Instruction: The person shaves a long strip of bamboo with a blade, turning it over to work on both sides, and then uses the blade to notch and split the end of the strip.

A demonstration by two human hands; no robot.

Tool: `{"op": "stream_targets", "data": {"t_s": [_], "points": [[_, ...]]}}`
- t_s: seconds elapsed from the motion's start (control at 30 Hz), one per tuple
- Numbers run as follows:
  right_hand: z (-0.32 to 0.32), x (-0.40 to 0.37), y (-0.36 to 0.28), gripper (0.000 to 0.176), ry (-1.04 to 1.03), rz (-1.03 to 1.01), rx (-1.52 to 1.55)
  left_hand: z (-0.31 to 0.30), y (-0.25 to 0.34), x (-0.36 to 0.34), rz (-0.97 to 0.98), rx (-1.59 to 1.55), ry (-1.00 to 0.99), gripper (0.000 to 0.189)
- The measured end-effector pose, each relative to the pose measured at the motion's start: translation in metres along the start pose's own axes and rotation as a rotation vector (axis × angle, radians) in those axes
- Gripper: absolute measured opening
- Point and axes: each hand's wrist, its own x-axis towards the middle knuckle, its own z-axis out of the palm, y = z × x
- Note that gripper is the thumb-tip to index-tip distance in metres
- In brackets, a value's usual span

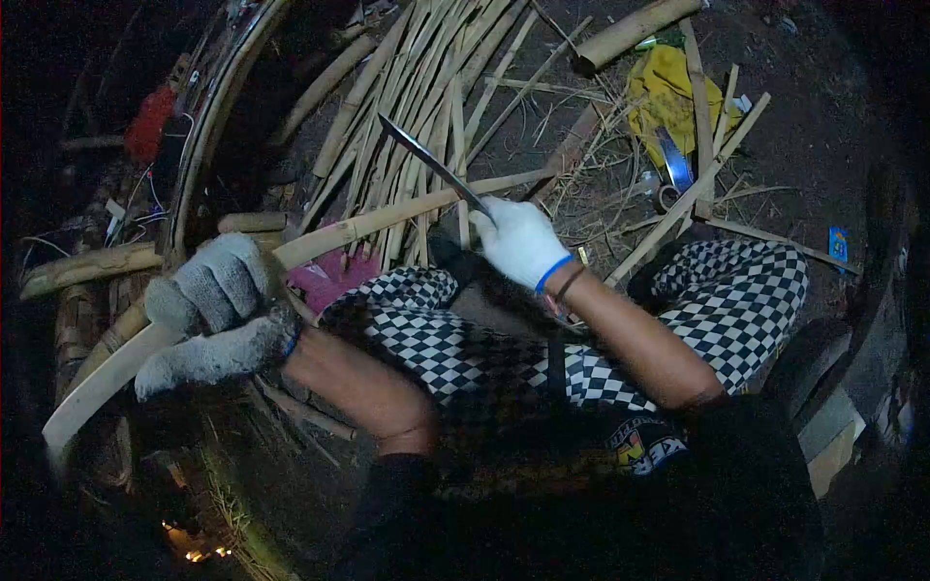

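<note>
A long split bamboo strip (370, 223) slants across my lap, from low at the left up to the middle of the view. My left hand (218, 308), in a dirty grey-white glove, is closed around it, and the strip's pale end sticks out below the fist. In a cleaner white glove, my right hand (523, 240) grips a knife (426, 157); its handle is hidden in the fist. The dark blade points up and to the left, crossing over the bamboo strip in this view.
Many cut bamboo strips (412, 107) lie piled ahead on the ground. Toward the upper right are a yellow cloth or bag (670, 92), a shiny blade-like tool (673, 160) and a bamboo pole (639, 34). Small flames or embers (199, 552) glow at the lower left.
</note>
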Motion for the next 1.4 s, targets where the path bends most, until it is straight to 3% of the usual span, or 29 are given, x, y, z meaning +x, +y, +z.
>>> {"op": "stream_targets", "data": {"t_s": [0.1, 0.23, 0.27, 0.3, 0.37, 0.4, 0.43, 0.57, 0.63, 0.73, 0.77, 0.8, 0.83, 0.97, 1.03, 1.07, 1.1, 1.17, 1.23, 1.3, 1.37, 1.4], "points": [[0.006, 0.005, -0.014, 0.027, -0.034, 0.030, -0.265, -0.014, 0.005, 0.000, -0.071, 0.108, 0.017, 0.058], [-0.015, -0.013, -0.047, 0.024, -0.073, -0.186, -0.232, -0.016, -0.002, 0.006, 0.015, 0.081, 0.076, 0.056], [-0.015, -0.010, -0.040, 0.025, -0.123, -0.153, -0.212, -0.013, -0.003, 0.006, 0.042, 0.043, 0.092, 0.055], [0.001, -0.004, -0.012, 0.025, -0.002, -0.190, -0.265, -0.009, -0.004, 0.006, 0.040, 0.048, 0.099, 0.055], [0.001, 0.020, 0.024, 0.028, -0.088, 0.045, -0.315, 0.000, -0.002, 0.006, 0.023, 0.275, 0.141, 0.056], [-0.001, 0.021, 0.021, 0.031, -0.018, -0.073, -0.296, -0.005, 0.001, 0.007, 0.034, 0.270, 0.138, 0.056], [0.007, 0.022, 0.015, 0.030, -0.001, 0.044, -0.350, -0.015, 0.003, 0.008, 0.038, 0.298, 0.174, 0.057], [-0.005, 0.006, -0.009, 0.019, 0.065, -0.249, -0.326, -0.025, 0.002, 0.010, 0.030, 0.326, 0.146, 0.058], [-0.010, 0.009, 0.003, 0.020, -0.092, -0.098, -0.259, -0.027, 0.000, 0.013, 0.008, 0.295, 0.102, 0.058], [0.012, 0.038, 0.096, 0.024, -0.111, 0.101, -0.446, -0.024, 0.007, 0.010, -0.026, 0.188, 0.055, 0.057], [0.007, 0.045, 0.096, 0.026, -0.125, 0.158, -0.458, -0.022, 0.006, 0.011, -0.047, 0.111, 0.048, 0.057], [0.004, 0.045, 0.098, 0.028, -0.210, -0.035, -0.617, -0.023, 0.002, 0.012, -0.041, 0.101, 0.041, 0.057], [0.006, 0.037, 0.082, 0.027, 0.027, 0.037, -0.357, -0.022, 0.000, 0.011, -0.029, 0.067, 0.025, 0.056], [0.008, 0.029, 0.066, 0.025, 0.002, -0.052, -0.403, -0.020, -0.003, 0.011, -0.021, -0.013, 0.037, 0.055], [0.016, 0.035, 0.096, 0.026, 0.010, 0.097, -0.410, -0.023, -0.002, 0.015, -0.034, 0.025, 0.025, 0.054], [0.016, 0.045, 0.126, 0.026, -0.103, 0.059, -0.539, -0.023, 0.000, 0.015, -0.033, 0.026, 0.020, 0.054], [0.027, 0.061, 0.169, 0.027, -0.091, 0.157, -0.493, -0.023, 0.003, 0.014, -0.037, 0.074, 0.069, 0.054], [0.018, 0.063, 0.159, 0.027, -0.110, 0.192, -0.574, -0.024, 0.000, 0.017, -0.034, 0.108, 0.105, 0.054], [0.010, 0.051, 0.135, 0.027, -0.091, 0.179, -0.548, -0.022, -0.001, 0.015, -0.107, -0.153, -0.071, 0.053], [0.006, 0.050, 0.138, 0.027, -0.066, 0.158, -0.528, -0.028, 0.002, 0.017, -0.124, -0.113, -0.038, 0.054], [0.010, 0.052, 0.177, 0.027, -0.114, 0.097, -0.519, -0.035, 0.008, 0.014, 0.002, 0.326, 0.124, 0.054], [0.010, 0.064, 0.190, 0.028, -0.174, 0.204, -0.580, -0.046, 0.011, 0.014, -0.096, -0.048, 0.004, 0.054]]}}
